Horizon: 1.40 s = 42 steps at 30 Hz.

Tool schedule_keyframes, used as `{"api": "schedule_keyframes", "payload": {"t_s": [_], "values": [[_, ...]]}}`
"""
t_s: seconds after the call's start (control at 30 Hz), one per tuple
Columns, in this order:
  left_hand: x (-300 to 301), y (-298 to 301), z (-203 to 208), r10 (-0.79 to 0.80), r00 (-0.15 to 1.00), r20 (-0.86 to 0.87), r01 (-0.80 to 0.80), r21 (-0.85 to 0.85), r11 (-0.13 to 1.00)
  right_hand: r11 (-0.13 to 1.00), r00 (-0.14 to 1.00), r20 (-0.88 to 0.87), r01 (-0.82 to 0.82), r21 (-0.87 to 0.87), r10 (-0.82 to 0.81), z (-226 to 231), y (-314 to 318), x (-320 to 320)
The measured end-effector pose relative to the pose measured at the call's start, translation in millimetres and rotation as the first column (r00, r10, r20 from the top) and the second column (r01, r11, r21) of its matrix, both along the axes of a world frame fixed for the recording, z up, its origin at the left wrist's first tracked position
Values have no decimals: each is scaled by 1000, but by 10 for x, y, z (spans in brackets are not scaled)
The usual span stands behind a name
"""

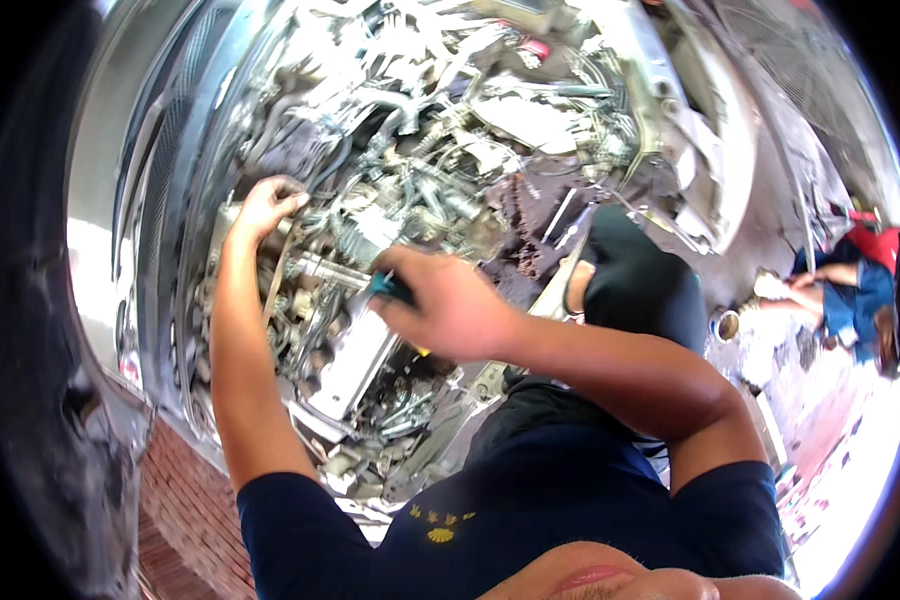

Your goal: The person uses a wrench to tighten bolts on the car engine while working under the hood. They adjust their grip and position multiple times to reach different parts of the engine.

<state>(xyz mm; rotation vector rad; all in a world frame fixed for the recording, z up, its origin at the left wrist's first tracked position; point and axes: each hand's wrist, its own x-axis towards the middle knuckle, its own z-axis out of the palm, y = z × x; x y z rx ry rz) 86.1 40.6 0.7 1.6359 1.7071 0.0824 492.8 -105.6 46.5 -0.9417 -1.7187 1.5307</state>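
My right hand [445, 305] is wrapped around the teal-and-black grip of a hand tool [394, 289], whose bright metal shaft points left toward my other arm. Motion blurs this hand, and the tool's far end is hard to make out among the metal parts. My left hand [272, 208] reaches farther ahead, its fingers curled with thumb and fingertips close together; whatever they pinch is too small to tell. Just below that hand, a thin brownish strip [282, 268] runs downward. Beneath both hands lies a dense heap of engine parts [410, 215] with hoses and brackets.
Long vehicle body panels [175, 200] stand along the left, above a brick surface [190, 510]. A pale curved panel [725, 150] lies at the upper right. My dark-clad knee [645, 280] is beside the parts. Another person [850, 295] in blue sits far right, near a round can [727, 325].
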Motion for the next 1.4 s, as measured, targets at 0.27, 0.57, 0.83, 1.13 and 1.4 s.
{"api": "schedule_keyframes", "payload": {"t_s": [0.27, 0.57, 0.83, 1.13, 1.4], "values": [[226, 84, 7, -50, 986, -159, 37, -81, 996, 974, 966, 120, -224, -42, 228, -153, 65, 86], [253, -12, 84, -62, 963, -263, 59, -19, 998, 949, 934, 205, -311, 58, 294, -350, 417, 65], [175, 25, 88, -103, 961, -258, 107, -1, 994, 942, 925, 243, -323, 96, 292, -336, 681, 161], [229, -12, 132, -117, 941, -319, 123, -4, 992, 959, 953, 214, -248, 137, 216, -419, 808, 216], [108, 7, 86, -93, 964, -249, 80, -62, 995, 960, 955, 191, -251, 124, 225, -401, 803, 223]]}}
